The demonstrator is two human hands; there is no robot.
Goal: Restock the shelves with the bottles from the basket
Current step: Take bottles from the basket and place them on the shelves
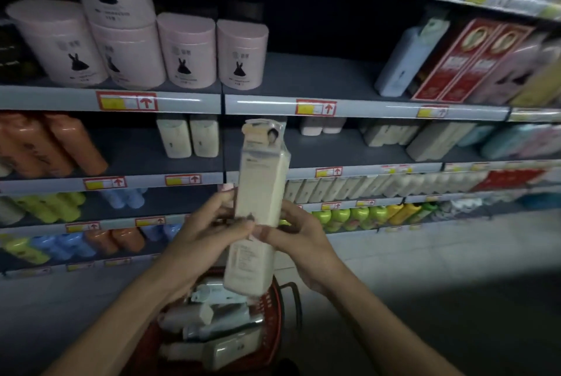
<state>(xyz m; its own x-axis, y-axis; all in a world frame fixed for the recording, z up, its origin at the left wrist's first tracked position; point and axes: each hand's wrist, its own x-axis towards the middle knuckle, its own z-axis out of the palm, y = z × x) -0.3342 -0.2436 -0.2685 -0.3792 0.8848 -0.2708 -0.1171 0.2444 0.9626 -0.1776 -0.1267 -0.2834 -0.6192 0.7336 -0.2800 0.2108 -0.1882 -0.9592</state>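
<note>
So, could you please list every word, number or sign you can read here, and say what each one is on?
No wording can be read.
Shelf price tags: a red up arrow; the print is blurred.
Held cream bottle, gripped by left hand and right hand: label text too small.
Pink canisters: a black rabbit silhouette; the lines under it are unreadable.
Red boxes: lettering blurred.

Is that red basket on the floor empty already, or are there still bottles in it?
Not empty. The red basket holds several pale bottles lying on their sides, below the cream bottle held in both hands.
</note>
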